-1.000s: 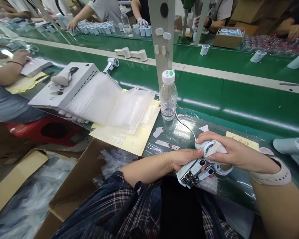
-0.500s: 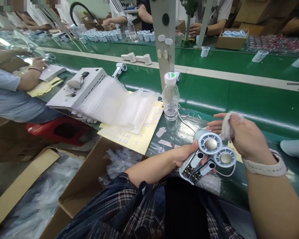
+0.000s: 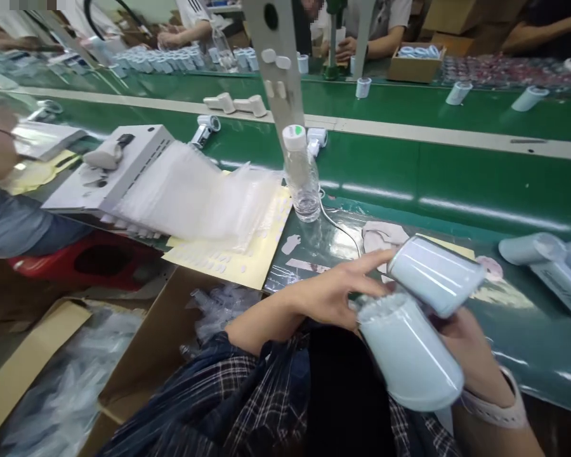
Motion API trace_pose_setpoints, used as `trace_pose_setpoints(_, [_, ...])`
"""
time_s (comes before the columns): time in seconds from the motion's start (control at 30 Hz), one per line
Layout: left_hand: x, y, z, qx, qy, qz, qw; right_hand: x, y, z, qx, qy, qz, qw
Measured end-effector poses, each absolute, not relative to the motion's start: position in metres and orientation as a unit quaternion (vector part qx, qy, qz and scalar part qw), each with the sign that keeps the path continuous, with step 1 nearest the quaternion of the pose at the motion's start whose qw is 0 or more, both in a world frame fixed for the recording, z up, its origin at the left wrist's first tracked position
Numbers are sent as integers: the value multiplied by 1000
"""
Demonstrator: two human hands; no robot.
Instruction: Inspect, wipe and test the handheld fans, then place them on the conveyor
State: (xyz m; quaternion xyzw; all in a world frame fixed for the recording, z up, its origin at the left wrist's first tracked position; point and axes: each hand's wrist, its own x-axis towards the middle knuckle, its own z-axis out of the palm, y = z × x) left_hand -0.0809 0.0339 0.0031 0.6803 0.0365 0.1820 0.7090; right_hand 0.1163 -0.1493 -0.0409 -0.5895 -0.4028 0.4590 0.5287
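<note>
The left hand [image 3: 337,293] grips 2 pale blue cylinders [image 3: 412,358] by one end. The right hand [image 3: 473,355] touches them, its closure hidden

We hold two pale-blue cylinders [image 3: 412,355], tilted, between left-hand grip [image 3: 340,289] and right-hand grip [image 3: 467,346]; clear bottle [image 3: 303,181] stands upright on bench [image 3: 518,343].

- Plaid clothing [image 3: 247,387], dark navy crossed by thin whitish lines.
- Plain black garment [image 3: 347,400] at the middle.
- Pale wristband [image 3: 512,406], worn on the right.
- Bare hands [image 3: 333,293] and forearms [image 3: 269,320].
</note>
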Motion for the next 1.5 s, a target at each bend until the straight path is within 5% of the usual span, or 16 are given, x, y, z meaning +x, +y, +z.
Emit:
trace_pose_setpoints(0.27, [-40, 10, -18, 424, 124, 258, 859, 123, -160, -21, -621, -283, 371, 630])
trace_pose_setpoints(0.6, [-34, -11, -14, 511, 84, 210, 829, 120, -169, -18, -501, -308, 440, 679])
trace_pose_setpoints(1.5, [-35, -1, -37, 467, 175, 240, 833, 113, -157, -26, -524, -246, 456, 676])
